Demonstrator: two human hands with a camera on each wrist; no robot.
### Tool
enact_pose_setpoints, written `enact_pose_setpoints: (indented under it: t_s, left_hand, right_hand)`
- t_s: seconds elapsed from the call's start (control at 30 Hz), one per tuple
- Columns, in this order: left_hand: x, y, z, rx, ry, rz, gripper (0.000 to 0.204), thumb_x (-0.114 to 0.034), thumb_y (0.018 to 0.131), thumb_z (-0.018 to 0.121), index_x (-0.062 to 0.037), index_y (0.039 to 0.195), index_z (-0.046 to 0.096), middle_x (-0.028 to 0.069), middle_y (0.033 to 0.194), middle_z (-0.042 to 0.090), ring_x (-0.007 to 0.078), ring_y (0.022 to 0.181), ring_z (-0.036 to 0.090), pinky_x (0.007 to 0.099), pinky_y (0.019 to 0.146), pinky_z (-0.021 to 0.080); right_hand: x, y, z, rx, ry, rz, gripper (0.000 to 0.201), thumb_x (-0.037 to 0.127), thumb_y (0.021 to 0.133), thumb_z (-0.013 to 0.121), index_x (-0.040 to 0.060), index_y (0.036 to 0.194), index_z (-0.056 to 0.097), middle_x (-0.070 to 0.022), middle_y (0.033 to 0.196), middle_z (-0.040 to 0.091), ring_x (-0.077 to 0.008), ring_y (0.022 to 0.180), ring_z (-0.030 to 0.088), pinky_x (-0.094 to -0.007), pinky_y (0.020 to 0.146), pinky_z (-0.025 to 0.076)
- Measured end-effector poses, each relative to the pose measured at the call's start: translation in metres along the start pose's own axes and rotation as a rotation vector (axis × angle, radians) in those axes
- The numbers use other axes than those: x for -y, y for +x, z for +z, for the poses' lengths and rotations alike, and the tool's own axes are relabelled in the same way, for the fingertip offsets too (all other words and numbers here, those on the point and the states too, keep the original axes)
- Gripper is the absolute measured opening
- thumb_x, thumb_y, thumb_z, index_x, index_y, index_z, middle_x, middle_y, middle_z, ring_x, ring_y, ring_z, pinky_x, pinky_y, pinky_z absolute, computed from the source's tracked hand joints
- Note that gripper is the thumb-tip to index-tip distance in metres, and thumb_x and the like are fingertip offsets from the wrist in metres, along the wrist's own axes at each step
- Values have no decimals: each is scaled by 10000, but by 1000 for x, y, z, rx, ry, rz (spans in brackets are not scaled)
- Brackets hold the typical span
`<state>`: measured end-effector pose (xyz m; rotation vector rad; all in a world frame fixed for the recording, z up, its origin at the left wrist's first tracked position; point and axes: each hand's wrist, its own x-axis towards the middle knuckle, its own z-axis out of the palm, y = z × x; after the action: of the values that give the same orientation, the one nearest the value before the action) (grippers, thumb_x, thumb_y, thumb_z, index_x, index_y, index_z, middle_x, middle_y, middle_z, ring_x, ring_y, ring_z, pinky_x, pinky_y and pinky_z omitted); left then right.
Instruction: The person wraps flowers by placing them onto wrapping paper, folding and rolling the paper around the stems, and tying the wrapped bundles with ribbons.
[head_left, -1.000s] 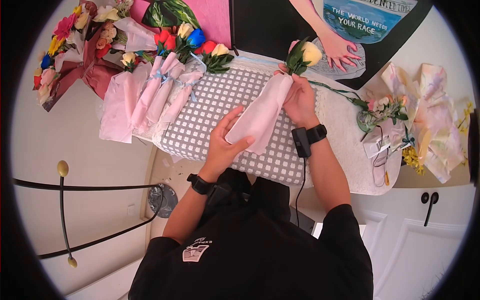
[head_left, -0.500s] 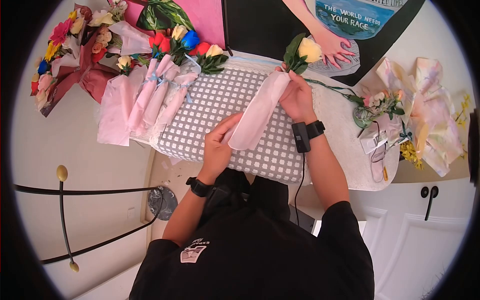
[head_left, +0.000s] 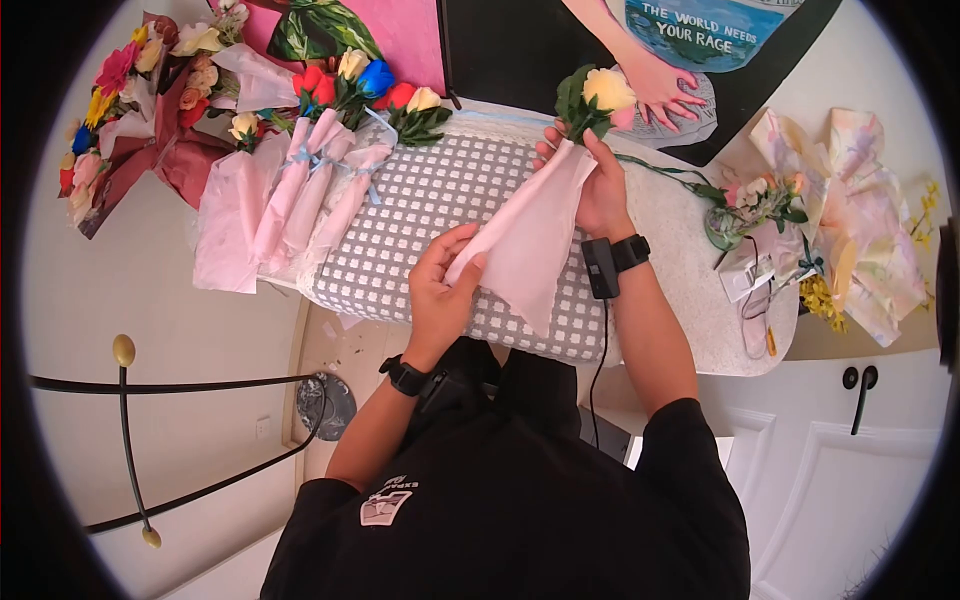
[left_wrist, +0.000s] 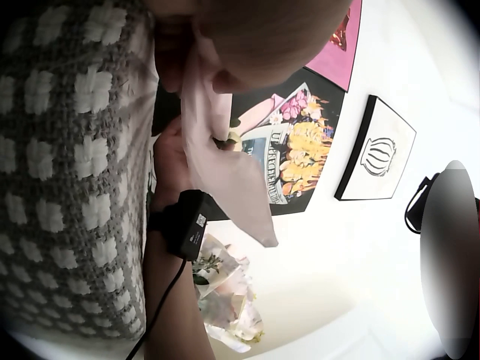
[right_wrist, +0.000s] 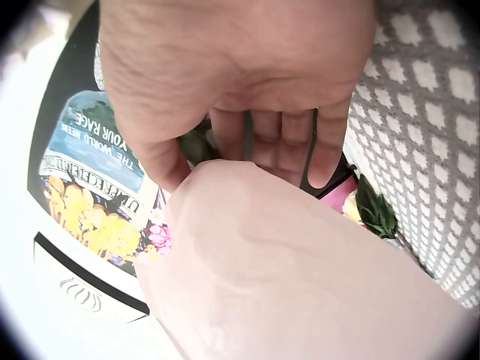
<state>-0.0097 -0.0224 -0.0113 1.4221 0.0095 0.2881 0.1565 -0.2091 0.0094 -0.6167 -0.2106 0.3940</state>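
Note:
A cream rose [head_left: 609, 90] with green leaves rises from a pale pink sheet of wrapping paper [head_left: 530, 240] in the head view. Just below the bloom, my right hand [head_left: 603, 195] grips the paper's narrow top and the stem. In the right wrist view, the thumb and fingers curl around that end of the paper [right_wrist: 247, 247]. My left hand [head_left: 440, 300] pinches the paper's lower left edge, thumb on top. The sheet spreads downward to a loose corner, also seen in the left wrist view as a hanging pink flap [left_wrist: 232, 187]. The paper hides the lower stem.
Beneath the hands lies a grey-and-white checked cushion [head_left: 400, 265] on a white table [head_left: 680, 300]. Several pink-wrapped roses [head_left: 315, 185] lie at the left, beside a larger bouquet [head_left: 150, 120]. A floral-paper bouquet [head_left: 855, 230] stands at the right. Painted canvases [head_left: 520, 60] lean behind.
The paper narrowed into a folded strip half a second ago, then fanned out with its lower corner hanging down. The left hand has moved slightly left; the right keeps its grip near the bloom.

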Motion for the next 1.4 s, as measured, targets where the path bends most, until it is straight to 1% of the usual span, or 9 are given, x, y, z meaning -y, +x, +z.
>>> enact_pose_setpoints:
  t_s: [0.23, 0.3, 0.43, 0.63, 0.7, 0.83, 0.93, 1.2, 1.4]
  left_hand:
    - [5, 4, -10, -3, -44, -45, 345, -95, 969, 584, 23, 1289, 533, 73, 1022, 688, 94, 921, 636, 221, 800, 500]
    - [-4, 6, -10, -61, -344, -173, 323, -95, 985, 545, 15, 1288, 533, 89, 1019, 687, 100, 893, 650, 232, 774, 515]
    - [-12, 10, -13, -98, -431, -238, 321, -103, 990, 528, 8, 1292, 530, 85, 1025, 686, 107, 889, 657, 240, 756, 528]
    - [-1, 9, -15, -55, -343, -259, 302, -102, 959, 597, -2, 1243, 567, 82, 1058, 676, 101, 890, 641, 238, 771, 526]
    - [-2, 5, -4, -16, -5, -14, 324, -61, 911, 664, 2, 1218, 581, 70, 1042, 673, 95, 880, 623, 223, 763, 513]
    - [-1, 1, 5, -64, 185, 133, 355, -29, 880, 697, 14, 1211, 578, 62, 1033, 666, 88, 881, 607, 217, 753, 500]
    - [2, 0, 4, -50, 174, 89, 349, -36, 891, 685, 22, 1216, 572, 55, 998, 666, 77, 856, 599, 212, 740, 488]
    - [-4, 6, -6, -96, -68, -117, 346, -124, 957, 631, -4, 1269, 541, 38, 901, 694, 43, 764, 597, 186, 663, 464]
    - [-8, 11, -12, -50, -264, -232, 358, -104, 939, 649, -8, 1266, 540, 66, 943, 696, 75, 830, 639, 209, 706, 505]
  right_hand:
    - [3, 0, -3, 8, -6, 8, 483, 263, 936, 560, -22, 1319, 490, -161, 1244, 601, -290, 1165, 573, -436, 1028, 457]
    - [3, -2, -1, 97, 27, 12, 501, 237, 920, 561, -24, 1339, 473, -173, 1280, 586, -319, 1216, 545, -447, 1060, 432]
    - [2, 0, -4, 164, 42, 11, 503, 217, 925, 550, -22, 1358, 459, -177, 1303, 573, -334, 1243, 528, -455, 1072, 420]
    - [1, 4, -15, 23, 33, -24, 336, 164, 949, 575, 24, 1253, 538, -120, 1146, 634, -290, 1175, 571, -427, 1010, 469]
    - [3, 6, -16, -70, -76, -13, 230, 204, 942, 633, 54, 1114, 602, -74, 1007, 661, -222, 1025, 638, -370, 891, 525]
    - [8, 4, -20, -150, -159, 63, 228, 273, 931, 669, 68, 1023, 632, -48, 940, 675, -168, 883, 666, -321, 786, 544]
    - [6, 5, -22, -208, -162, 51, 258, 314, 923, 684, 74, 1009, 644, -29, 905, 680, -143, 811, 667, -294, 750, 552]
    - [14, -11, 12, -50, -99, -46, 571, 428, 941, 605, 11, 1322, 523, -100, 1167, 654, -228, 1077, 626, -375, 895, 544]
    - [12, 1, -18, -66, -79, 22, 375, 252, 929, 657, 26, 1215, 570, -99, 1116, 671, -234, 1055, 633, -375, 862, 561]
